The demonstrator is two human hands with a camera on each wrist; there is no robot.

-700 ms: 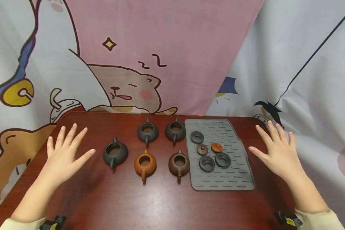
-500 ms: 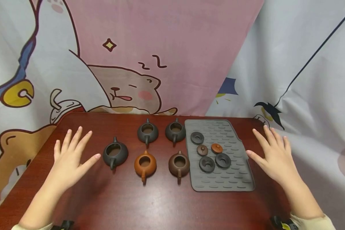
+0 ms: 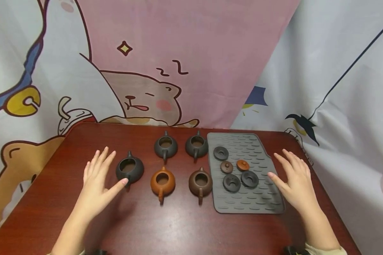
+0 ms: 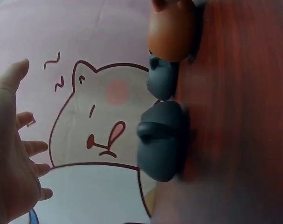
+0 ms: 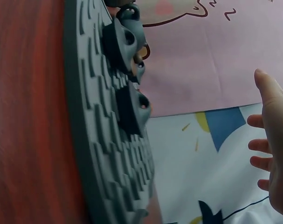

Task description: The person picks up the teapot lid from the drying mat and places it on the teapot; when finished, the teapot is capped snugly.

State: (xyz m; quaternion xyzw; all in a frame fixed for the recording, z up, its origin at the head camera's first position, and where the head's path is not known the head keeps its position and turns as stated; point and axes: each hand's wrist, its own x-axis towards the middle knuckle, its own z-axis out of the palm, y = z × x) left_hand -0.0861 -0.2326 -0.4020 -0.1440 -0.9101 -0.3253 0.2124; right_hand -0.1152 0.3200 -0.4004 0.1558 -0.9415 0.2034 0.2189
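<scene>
The dark red wooden table (image 3: pixel 178 226) carries five lidless teapots arranged in two rows, with a grey ribbed silicone mat (image 3: pixel 258 203) to their right. The rear row holds two dark grey teapots (image 3: pixel 165 147) (image 3: pixel 196 146); the front row holds a dark grey teapot (image 3: pixel 129 169) at the left, an orange teapot (image 3: pixel 162 181) in the middle and a brown teapot (image 3: pixel 200 182) at the right, just beside the mat edge. Five lids lie on the mat: a dark grey lid (image 3: pixel 221 153) at the rear, a small brown lid (image 3: pixel 226 166) and an orange lid (image 3: pixel 243 165) side by side in the middle, and two dark grey lids (image 3: pixel 231 182) (image 3: pixel 250 179) nearest the front. A cartoon-printed curtain (image 3: pixel 185 53) hangs behind the table. The left hand (image 3: pixel 99 184) hovers with fingers straight and spread, holding nothing; its thumb tip reaches just in front of the front-left dark grey teapot, though contact cannot be confirmed. In the left wrist view the same teapot (image 4: pixel 161 140) stands apart from the palm (image 4: pixel 10 158). The right hand (image 3: pixel 293 182) is likewise flat and spread, holding nothing, positioned over the right edge of the mat; its thumb points toward the two front lids, which lie near but apart from it. No object stands between either hand and its nearest item.
</scene>
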